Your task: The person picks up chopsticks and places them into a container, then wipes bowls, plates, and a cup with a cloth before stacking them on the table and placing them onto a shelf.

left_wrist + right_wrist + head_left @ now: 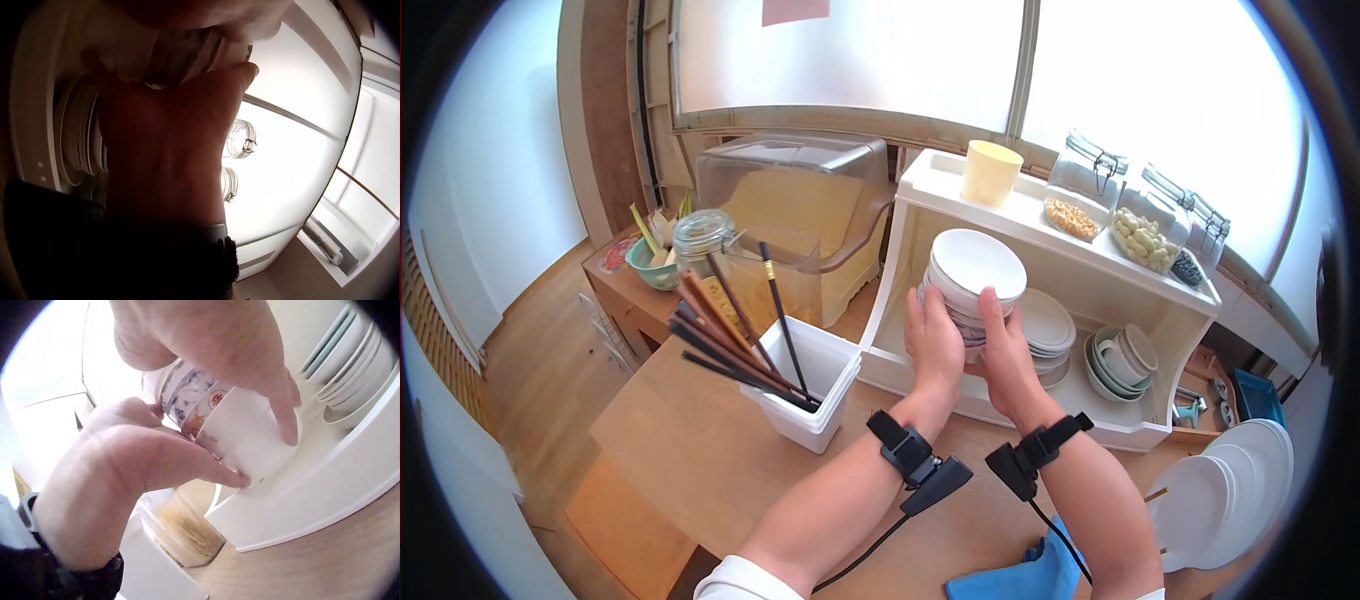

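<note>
A stack of bowls [978, 270], white at the top, is gripped between both hands in front of the white shelf [905, 235]. The left hand [938, 348] holds the stack's left side, and the right hand [1007, 350] holds its right side. Floral patterns show on several of the bowls [200, 400] in the right wrist view, where fingers of both hands lie round the stack. In the dark left wrist view, the left hand [169, 137] covers much of the bowls. Behind the right hand, a stack of white plates [1048, 325] stands in the shelf.
Nested bowls and cups [1122, 362] fill the shelf's right side. A yellow cup [991, 172] and glass jars [1085, 190] stand on top. A white container [815, 425] with chopsticks stands left. White plates [1200, 500] stand upright at right, near a blue cloth [1020, 580].
</note>
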`<state>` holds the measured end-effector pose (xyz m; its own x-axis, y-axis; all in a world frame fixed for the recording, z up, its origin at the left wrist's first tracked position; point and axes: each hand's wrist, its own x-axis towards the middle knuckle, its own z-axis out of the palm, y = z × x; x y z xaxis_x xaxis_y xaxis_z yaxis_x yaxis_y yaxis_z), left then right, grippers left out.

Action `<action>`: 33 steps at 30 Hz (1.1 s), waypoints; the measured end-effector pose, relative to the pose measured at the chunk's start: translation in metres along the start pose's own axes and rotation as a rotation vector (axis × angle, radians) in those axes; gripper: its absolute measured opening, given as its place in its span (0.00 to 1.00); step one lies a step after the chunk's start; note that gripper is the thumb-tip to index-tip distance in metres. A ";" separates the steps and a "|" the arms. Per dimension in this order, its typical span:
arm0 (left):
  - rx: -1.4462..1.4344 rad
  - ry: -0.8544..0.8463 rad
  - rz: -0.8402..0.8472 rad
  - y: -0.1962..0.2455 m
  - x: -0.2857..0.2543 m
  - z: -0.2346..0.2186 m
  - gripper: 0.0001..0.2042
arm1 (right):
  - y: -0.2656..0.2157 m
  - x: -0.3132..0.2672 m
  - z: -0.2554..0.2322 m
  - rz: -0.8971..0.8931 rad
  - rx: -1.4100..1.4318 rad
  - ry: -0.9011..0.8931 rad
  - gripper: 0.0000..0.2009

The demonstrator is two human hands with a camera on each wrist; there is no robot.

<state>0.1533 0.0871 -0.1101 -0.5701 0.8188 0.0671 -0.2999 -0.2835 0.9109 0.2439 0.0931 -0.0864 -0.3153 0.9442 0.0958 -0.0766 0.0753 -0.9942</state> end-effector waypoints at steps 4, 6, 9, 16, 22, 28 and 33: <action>-0.090 -0.082 0.016 0.022 -0.036 0.002 0.32 | -0.023 -0.044 -0.001 -0.016 -0.024 0.051 0.44; -0.093 -0.097 0.027 0.031 -0.052 0.000 0.32 | -0.032 -0.059 -0.003 -0.042 0.015 0.056 0.43; -0.092 -0.157 0.061 0.034 -0.080 -0.012 0.30 | -0.034 -0.089 -0.005 -0.050 -0.009 0.078 0.43; -0.230 -0.260 -0.090 0.027 -0.158 -0.056 0.25 | -0.014 -0.170 -0.006 0.035 -0.041 0.036 0.40; -0.199 -0.258 -0.132 0.024 -0.176 -0.084 0.25 | 0.018 -0.182 0.005 -0.121 -0.026 0.058 0.42; -0.147 -0.251 -0.143 0.019 -0.169 -0.101 0.25 | 0.034 -0.181 0.017 -0.064 -0.001 0.056 0.42; -0.062 -0.162 -0.159 0.016 -0.164 -0.104 0.27 | 0.038 -0.173 0.014 -0.066 0.013 0.055 0.41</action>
<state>0.1626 -0.1041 -0.1486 -0.3830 0.9237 -0.0057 -0.4256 -0.1709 0.8886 0.2825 -0.0718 -0.1396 -0.2565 0.9535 0.1580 -0.1079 0.1342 -0.9851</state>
